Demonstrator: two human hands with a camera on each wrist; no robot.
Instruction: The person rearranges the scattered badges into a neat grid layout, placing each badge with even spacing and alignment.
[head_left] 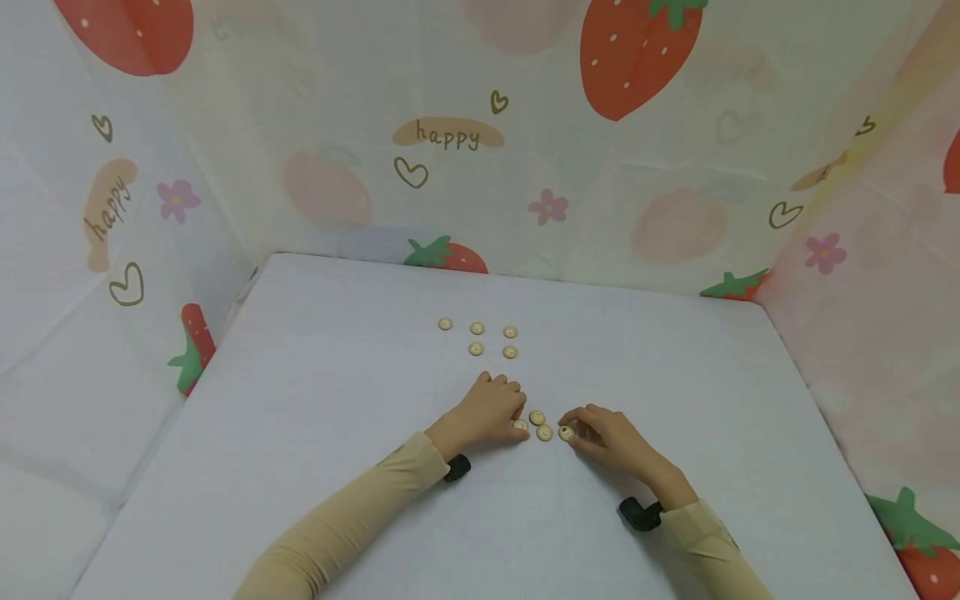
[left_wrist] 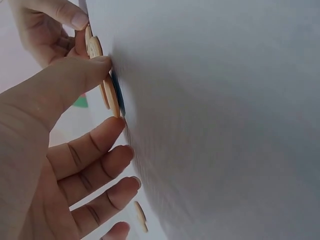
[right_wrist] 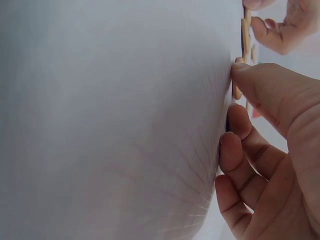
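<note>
I see the left hand point(head_left: 489, 408) pinching one disc point(head_left: 521, 426) in its fingers, the right hand point(head_left: 613, 439) pinching another disc point(head_left: 567, 433). Two middle discs point(head_left: 544, 433) lie between both hands' fingers; five farther discs point(head_left: 477, 328) rest on the tabletop point(head_left: 345, 350) beyond the left fingers.

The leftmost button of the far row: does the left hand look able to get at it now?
Probably yes: nothing tall stands between the left hand and the leftmost button. But its fingers seem to pinch a nearer button, so likely that must be released first.
</note>
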